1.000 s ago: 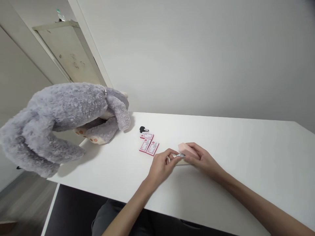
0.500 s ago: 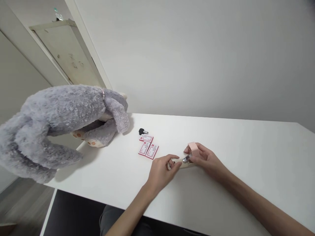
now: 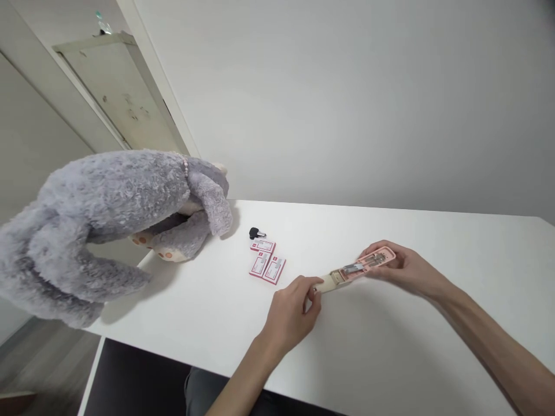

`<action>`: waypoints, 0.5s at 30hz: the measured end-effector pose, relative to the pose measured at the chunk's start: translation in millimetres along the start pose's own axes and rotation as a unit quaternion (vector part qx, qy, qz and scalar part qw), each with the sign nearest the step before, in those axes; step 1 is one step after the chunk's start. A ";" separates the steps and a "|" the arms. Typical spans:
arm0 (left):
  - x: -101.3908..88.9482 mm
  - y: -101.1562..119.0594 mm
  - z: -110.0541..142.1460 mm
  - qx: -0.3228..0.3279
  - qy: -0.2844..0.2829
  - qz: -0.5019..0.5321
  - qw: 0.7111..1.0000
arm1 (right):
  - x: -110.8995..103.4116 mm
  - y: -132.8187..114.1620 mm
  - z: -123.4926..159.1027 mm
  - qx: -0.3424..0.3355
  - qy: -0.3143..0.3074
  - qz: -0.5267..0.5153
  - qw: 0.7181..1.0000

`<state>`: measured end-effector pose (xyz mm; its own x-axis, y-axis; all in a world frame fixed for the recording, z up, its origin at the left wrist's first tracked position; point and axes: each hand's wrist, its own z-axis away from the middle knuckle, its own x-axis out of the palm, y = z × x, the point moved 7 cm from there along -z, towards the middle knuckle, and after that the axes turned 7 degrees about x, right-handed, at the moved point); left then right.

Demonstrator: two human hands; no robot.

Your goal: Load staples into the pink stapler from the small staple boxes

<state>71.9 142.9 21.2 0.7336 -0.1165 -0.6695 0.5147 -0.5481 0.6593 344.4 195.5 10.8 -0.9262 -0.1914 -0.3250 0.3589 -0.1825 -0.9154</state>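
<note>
A pink and cream stapler [image 3: 339, 277] is folded wide open between my hands, over the white table. My left hand [image 3: 289, 315] pinches the end of its cream base. The pink top half lies back to the right, its metal inside facing up, and my right hand [image 3: 405, 267] grips it from behind and below, with some fingers hidden. Left of the stapler are three small red and white boxes [image 3: 274, 270], lying flat and close together. A small black and silver object [image 3: 256, 233], perhaps a staple remover, sits just behind them.
A large grey plush toy [image 3: 125, 188] leans over the left end of the white table [image 3: 203, 306]. Behind the table rises a plain wall [image 3: 347, 104]. At the back left stands a pale cabinet [image 3: 117, 95] with a bottle on top.
The stapler's pink top has swung up and over to the right, opening it out. My right hand has moved right with it; my left hand stays on the base end.
</note>
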 end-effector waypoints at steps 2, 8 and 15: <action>-4.9 2.9 0.9 0.026 0.024 -0.038 0.999 | -1.0 4.2 -2.3 0.001 0.016 0.005 1.000; -42.0 -5.8 7.0 0.058 0.135 -0.205 0.968 | 1.4 7.7 -3.5 0.009 0.053 0.039 0.998; -63.3 -21.8 26.7 0.021 0.085 -0.332 0.939 | 9.0 11.1 -2.3 0.010 0.042 0.056 0.997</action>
<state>2.4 140.1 40.1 0.3197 0.3941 -0.8617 0.8682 -0.4861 0.0998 339.8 193.9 -2.8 -0.8862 -0.1295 -0.4447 0.4622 -0.1841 -0.8674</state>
